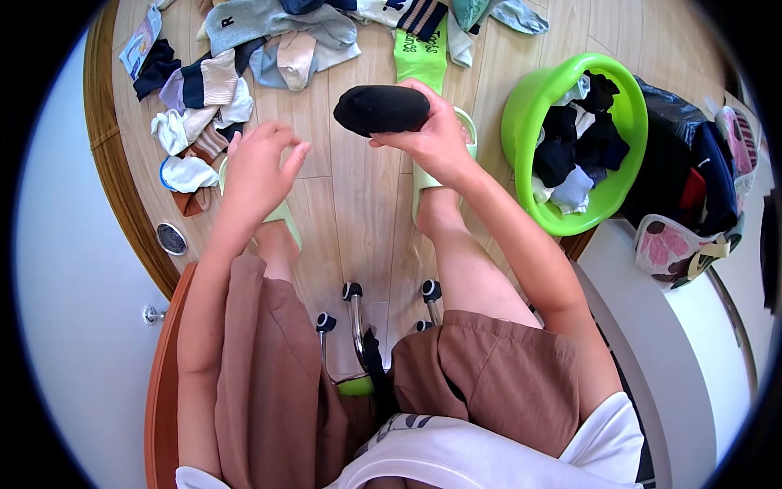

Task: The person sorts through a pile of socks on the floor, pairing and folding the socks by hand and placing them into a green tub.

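A black sock (pixel 379 110), bundled into a smooth oval, is held in my right hand (pixel 440 134) above the floor. Its fingers and thumb close on the bundle's right end. My left hand (pixel 259 171) hovers to the left with fingers apart and slightly curled, touching nothing. Just behind the right hand lies a bright green sock (pixel 419 61) with dark lettering. Near the left hand, a white sock with a blue edge (pixel 189 174) and a striped brown sock (pixel 209 143) lie among several loose ones.
A green plastic tub (pixel 515 122) holding several dark and pale socks stands at the right. Beyond it are dark bags and a pink floral item (pixel 668 248). Grey socks (pixel 281 33) spread across the far floor. Chair casters (pixel 352 291) sit between my legs; a door stop (pixel 152 314) is at left.
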`<state>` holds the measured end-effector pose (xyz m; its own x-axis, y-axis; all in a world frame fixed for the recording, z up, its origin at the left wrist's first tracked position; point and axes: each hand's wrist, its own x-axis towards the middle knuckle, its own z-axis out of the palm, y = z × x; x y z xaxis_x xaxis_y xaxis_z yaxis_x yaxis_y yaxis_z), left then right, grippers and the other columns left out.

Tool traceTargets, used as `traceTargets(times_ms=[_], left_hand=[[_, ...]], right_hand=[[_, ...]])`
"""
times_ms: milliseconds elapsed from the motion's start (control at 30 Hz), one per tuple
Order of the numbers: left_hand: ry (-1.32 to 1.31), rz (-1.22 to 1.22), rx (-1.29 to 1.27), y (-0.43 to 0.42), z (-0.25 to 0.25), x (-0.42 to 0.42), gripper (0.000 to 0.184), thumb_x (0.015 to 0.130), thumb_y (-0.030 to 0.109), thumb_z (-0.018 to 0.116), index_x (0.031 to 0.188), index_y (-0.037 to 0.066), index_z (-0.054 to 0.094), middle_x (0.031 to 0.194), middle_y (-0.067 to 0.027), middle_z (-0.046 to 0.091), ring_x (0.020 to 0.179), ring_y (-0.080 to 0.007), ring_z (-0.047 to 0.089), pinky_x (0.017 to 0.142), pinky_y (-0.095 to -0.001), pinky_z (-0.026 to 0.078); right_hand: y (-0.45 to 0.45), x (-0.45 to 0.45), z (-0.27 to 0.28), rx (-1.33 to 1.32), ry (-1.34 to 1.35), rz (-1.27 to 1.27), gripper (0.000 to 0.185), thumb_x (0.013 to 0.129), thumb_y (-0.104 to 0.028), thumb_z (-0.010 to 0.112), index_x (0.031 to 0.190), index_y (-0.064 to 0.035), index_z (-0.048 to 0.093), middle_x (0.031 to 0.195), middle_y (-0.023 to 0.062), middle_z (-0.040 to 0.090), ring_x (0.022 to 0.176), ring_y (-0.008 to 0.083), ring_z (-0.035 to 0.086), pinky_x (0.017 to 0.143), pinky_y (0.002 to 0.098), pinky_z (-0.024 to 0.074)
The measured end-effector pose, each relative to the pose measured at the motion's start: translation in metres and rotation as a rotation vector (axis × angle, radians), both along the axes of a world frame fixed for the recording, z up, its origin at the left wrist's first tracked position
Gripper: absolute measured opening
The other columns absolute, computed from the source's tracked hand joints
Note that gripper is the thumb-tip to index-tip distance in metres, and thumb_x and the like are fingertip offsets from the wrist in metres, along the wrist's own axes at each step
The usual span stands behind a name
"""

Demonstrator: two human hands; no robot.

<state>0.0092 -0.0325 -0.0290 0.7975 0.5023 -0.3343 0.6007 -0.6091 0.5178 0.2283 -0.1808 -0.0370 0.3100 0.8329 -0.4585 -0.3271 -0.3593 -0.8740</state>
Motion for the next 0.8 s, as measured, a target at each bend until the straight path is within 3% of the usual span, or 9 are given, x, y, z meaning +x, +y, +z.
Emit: traceTargets(times_ms=[67, 200, 300, 433, 500, 567, 633, 700, 800], left_hand=[[-0.084, 0.021, -0.026, -0.004, 0.015, 0.01, 0.028, 0.084, 0.011, 0.073, 0.111, 0.004, 0.067, 0.111, -0.0142, 0.065, 0.107, -0.0367, 0.062, 0.093, -0.0415, 0.049], [-0.159, -0.006, -0.07, 0.001, 0.004, 0.008, 0.04, 0.084, 0.009, 0.071, 0.124, 0.005, 0.062, 0.118, -0.0168, 0.064, 0.11, -0.039, 0.061, 0.096, -0.0428, 0.048], [-0.166, -0.013, -0.113, 0.001, 0.009, 0.01, 0.036, 0.087, 0.008, 0.069, 0.123, 0.003, 0.062, 0.118, -0.0187, 0.064, 0.11, -0.0384, 0.061, 0.096, -0.0424, 0.049], [-0.153, -0.03, -0.165, 0.0, 0.016, 0.018, 0.031, 0.091, 0.008, 0.066, 0.121, 0.0, 0.062, 0.115, -0.0194, 0.064, 0.107, -0.0364, 0.063, 0.094, -0.0405, 0.049], [-0.158, -0.039, -0.176, -0.001, 0.019, 0.024, 0.03, 0.092, 0.008, 0.065, 0.12, -0.001, 0.062, 0.113, -0.0193, 0.065, 0.104, -0.0348, 0.064, 0.092, -0.0396, 0.05], [-0.165, -0.035, -0.187, -0.002, 0.021, 0.03, 0.029, 0.092, 0.008, 0.065, 0.119, -0.002, 0.062, 0.11, -0.019, 0.065, 0.101, -0.0333, 0.065, 0.091, -0.039, 0.05], [-0.187, -0.032, -0.192, -0.004, 0.024, 0.036, 0.028, 0.092, 0.008, 0.065, 0.118, -0.002, 0.063, 0.107, -0.0183, 0.066, 0.098, -0.0319, 0.065, 0.089, -0.0384, 0.051], [-0.193, -0.038, -0.195, -0.004, 0.023, 0.041, 0.027, 0.092, 0.008, 0.065, 0.117, -0.002, 0.063, 0.106, -0.0179, 0.066, 0.098, -0.0317, 0.065, 0.088, -0.0385, 0.051], [-0.209, -0.046, -0.182, -0.005, 0.02, 0.045, 0.027, 0.092, 0.008, 0.065, 0.117, -0.001, 0.064, 0.104, -0.0175, 0.066, 0.096, -0.0316, 0.065, 0.087, -0.0385, 0.051]], right_hand=[[0.0, -0.001, 0.003, 0.024, -0.07, -0.011, 0.04, 0.069, 0.006, 0.079, 0.105, -0.0048, 0.064, 0.094, 0.0019, 0.069, 0.088, 0.0122, 0.065, 0.079, 0.0268, 0.0513], [-0.006, -0.003, -0.012, 0.202, -0.47, -0.111, 0.036, 0.069, 0.001, 0.074, 0.104, -0.0067, 0.066, 0.092, 0.0071, 0.067, 0.087, 0.0181, 0.065, 0.078, 0.0306, 0.0516], [-0.02, 0.017, 0.023, -0.027, -0.415, -0.158, 0.037, 0.07, 0.0, 0.072, 0.105, -0.0039, 0.062, 0.092, 0.0075, 0.067, 0.086, 0.0174, 0.066, 0.077, 0.0319, 0.0523], [-0.049, 0.046, 0.054, 0.033, -0.283, -0.537, 0.042, 0.071, 0.007, 0.068, 0.111, 0.0012, 0.056, 0.087, 0.0066, 0.066, 0.065, 0.0127, 0.063, 0.055, 0.0258, 0.0518], [-0.075, 0.066, 0.048, 0.032, -0.439, -0.704, 0.037, 0.07, 0.003, 0.067, 0.106, 0.0002, 0.058, 0.084, 0.0055, 0.066, 0.067, 0.0127, 0.063, 0.059, 0.0266, 0.0516], [-0.096, 0.084, 0.067, 0.039, -0.351, -0.834, 0.036, 0.071, 0.004, 0.065, 0.106, -0.0009, 0.057, 0.084, 0.0063, 0.066, 0.058, 0.0122, 0.059, 0.049, 0.0266, 0.0483], [-0.12, 0.1, 0.072, 0.001, -0.351, -0.874, 0.037, 0.075, 0.001, 0.062, 0.11, -0.0018, 0.055, 0.082, 0.0071, 0.066, 0.057, 0.0136, 0.059, 0.048, 0.0267, 0.0474], [-0.137, 0.111, 0.069, -0.152, -0.311, -0.864, 0.048, 0.084, -0.012, 0.065, 0.128, -0.0006, 0.048, 0.08, 0.0091, 0.066, 0.057, 0.015, 0.06, 0.049, 0.028, 0.0483], [-0.147, 0.114, 0.059, -0.646, -0.501, -0.765, 0.066, 0.092, -0.03, 0.067, 0.143, -0.0005, 0.037, 0.074, 0.0084, 0.064, 0.057, 0.0158, 0.06, 0.052, 0.0287, 0.0484]])
